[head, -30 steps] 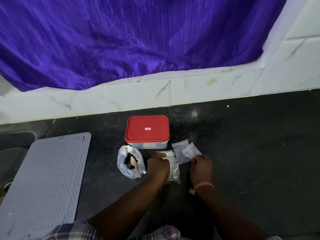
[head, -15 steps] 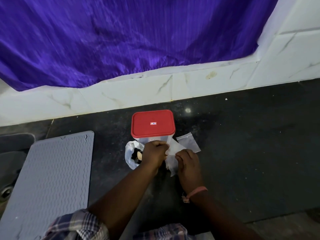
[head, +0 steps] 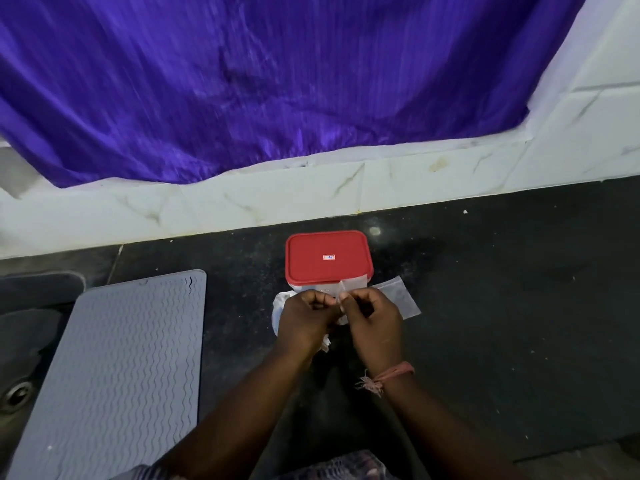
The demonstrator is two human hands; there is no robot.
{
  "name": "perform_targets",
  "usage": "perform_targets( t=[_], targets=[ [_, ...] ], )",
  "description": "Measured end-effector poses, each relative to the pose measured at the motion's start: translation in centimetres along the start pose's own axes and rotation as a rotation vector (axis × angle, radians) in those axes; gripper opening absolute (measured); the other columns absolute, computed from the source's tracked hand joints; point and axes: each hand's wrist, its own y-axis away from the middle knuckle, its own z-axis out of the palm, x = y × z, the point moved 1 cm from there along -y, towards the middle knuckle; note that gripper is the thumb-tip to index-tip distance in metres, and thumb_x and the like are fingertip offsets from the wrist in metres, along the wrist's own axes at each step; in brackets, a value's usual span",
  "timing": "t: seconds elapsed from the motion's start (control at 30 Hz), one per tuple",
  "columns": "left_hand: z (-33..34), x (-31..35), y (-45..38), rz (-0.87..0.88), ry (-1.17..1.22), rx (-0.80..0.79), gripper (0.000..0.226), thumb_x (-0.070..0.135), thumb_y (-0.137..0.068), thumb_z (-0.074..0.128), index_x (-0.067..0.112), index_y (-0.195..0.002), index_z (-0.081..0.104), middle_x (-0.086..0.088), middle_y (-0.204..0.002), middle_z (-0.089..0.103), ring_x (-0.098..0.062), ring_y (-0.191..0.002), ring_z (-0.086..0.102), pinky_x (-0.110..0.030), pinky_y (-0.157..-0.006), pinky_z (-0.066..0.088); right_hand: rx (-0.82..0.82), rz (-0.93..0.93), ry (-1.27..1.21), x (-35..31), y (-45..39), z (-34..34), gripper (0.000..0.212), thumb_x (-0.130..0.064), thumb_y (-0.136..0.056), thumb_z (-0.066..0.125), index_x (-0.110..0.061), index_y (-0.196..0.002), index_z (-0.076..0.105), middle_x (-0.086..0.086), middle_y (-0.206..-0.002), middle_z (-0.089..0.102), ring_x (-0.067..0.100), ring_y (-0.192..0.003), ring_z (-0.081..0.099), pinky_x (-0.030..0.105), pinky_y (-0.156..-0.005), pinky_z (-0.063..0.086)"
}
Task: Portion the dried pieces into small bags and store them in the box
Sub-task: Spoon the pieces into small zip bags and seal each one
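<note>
Both hands had come together since a second ago: left hand (head: 306, 315) and right hand (head: 372, 318) each pinched the mouth of one small bag (head: 341, 292), lifted just in front of the red-lidded box (head: 329, 257). Probably opening it for filling. Bag's mouth pointed up, long axis roughly vertical; spare bag (head: 398, 299) lay flat to the right.

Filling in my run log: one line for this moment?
left hand: pinches small bag | right hand: pinches same bag | box: lid on
</note>
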Motion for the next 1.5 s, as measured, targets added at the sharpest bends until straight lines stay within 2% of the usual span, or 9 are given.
perform_targets(
  t=[0.17,0.33,0.47,0.67,1.0,1.1,1.17,1.4,1.5],
  targets=[
    [-1.7,1.3,0.0,0.062,-0.220,-0.039,0.009,0.002,-0.084,0.077,-0.002,-0.091,0.073,0.000,-0.068,0.072,0.000,-0.054,0.066,-0.016,-0.056,0.051,-0.078,0.004,0.096,-1.1,-0.6,0.9,0.020,-0.025,-0.089,0.063,-0.025,-0.070,0.068,-0.010,-0.068,0.069,0.005,-0.065,0.066,0.029,-0.064,0.055],
    [-3.7,2.4,-0.4,0.022,-0.151,0.089,0.012,0.014,-0.087,0.079,0.011,-0.079,0.071,-0.003,-0.064,0.071,-0.008,-0.051,0.062,-0.024,-0.052,0.052,-0.133,-0.010,0.112,-1.6,-2.1,1.8,0.023,-0.022,-0.091,0.061,-0.019,-0.068,0.061,-0.005,-0.061,0.061,0.005,-0.058,0.056,0.029,-0.058,0.046],
    [-4.6,2.0,-0.3,0.194,-0.459,0.299,0.012,0.013,-0.085,0.071,0.024,-0.081,0.066,0.009,-0.075,0.070,-0.007,-0.066,0.067,-0.020,-0.060,0.048,-0.296,-0.094,0.194,-2.1,-1.3,2.7,0.015,-0.021,-0.095,0.058,-0.019,-0.081,0.060,-0.006,-0.071,0.063,0.001,-0.067,0.059,0.016,-0.061,0.044],
    [-5.0,1.9,0.6,0.486,-0.685,0.306,0.016,0.009,-0.086,0.070,0.021,-0.088,0.079,0.003,-0.085,0.076,-0.011,-0.074,0.070,-0.030,-0.069,0.056,-0.302,0.009,0.109,-2.0,-1.0,4.0,0.005,-0.031,-0.092,0.061,-0.027,-0.090,0.059,-0.004,-0.080,0.070,0.011,-0.072,0.069,0.042,-0.071,0.059],
    [-5.3,3.2,2.1,0.656,-0.747,0.393,0.016,0.006,-0.087,0.070,0.016,-0.099,0.073,0.001,-0.099,0.066,-0.013,-0.081,0.062,-0.020,-0.066,0.045,-0.316,-0.071,0.235,-3.3,-1.0,6.2,0.005,-0.020,-0.091,0.060,-0.017,-0.087,0.062,-0.004,-0.081,0.068,0.013,-0.079,0.065,0.029,-0.068,0.048],
    [-5.0,2.9,2.1,0.764,-0.815,0.335,0.008,0.011,-0.090,0.067,0.015,-0.095,0.072,-0.002,-0.097,0.066,-0.017,-0.079,0.063,-0.029,-0.062,0.052,-0.246,0.026,0.161,-3.5,-1.4,6.0,0.016,-0.015,-0.092,0.056,-0.013,-0.076,0.060,0.003,-0.069,0.063,0.021,-0.070,0.061,0.038,-0.063,0.049],
    [-5.3,2.4,1.9,0.765,-0.856,0.322,0.010,0.015,-0.090,0.063,0.016,-0.090,0.072,-0.002,-0.093,0.066,-0.018,-0.074,0.063,-0.032,-0.059,0.053,-0.228,0.047,0.080,-3.6,-1.9,5.8,0.022,-0.017,-0.093,0.053,-0.011,-0.074,0.062,0.008,-0.068,0.065,0.026,-0.068,0.064,0.047,-0.065,0.055],
    [-7.6,1.2,0.4,0.584,-0.806,0.451,0.013,0.005,-0.091,0.061,0.014,-0.082,0.064,0.005,-0.082,0.055,-0.018,-0.067,0.059,-0.026,-0.055,0.041,-0.469,0.045,0.061,-1.9,-2.2,6.2,0.014,-0.024,-0.090,0.058,-0.028,-0.095,0.071,-0.007,-0.088,0.076,0.011,-0.085,0.073,0.045,-0.081,0.061],
    [-7.6,0.6,-0.1,0.524,-0.785,0.449,0.012,0.006,-0.093,0.059,0.013,-0.083,0.064,0.001,-0.084,0.059,-0.016,-0.069,0.058,-0.031,-0.057,0.048,-0.489,0.058,0.060,-1.3,-2.1,6.8,0.017,-0.022,-0.090,0.057,-0.028,-0.099,0.071,-0.007,-0.092,0.076,0.011,-0.089,0.073,0.043,-0.084,0.060]
  ],
)
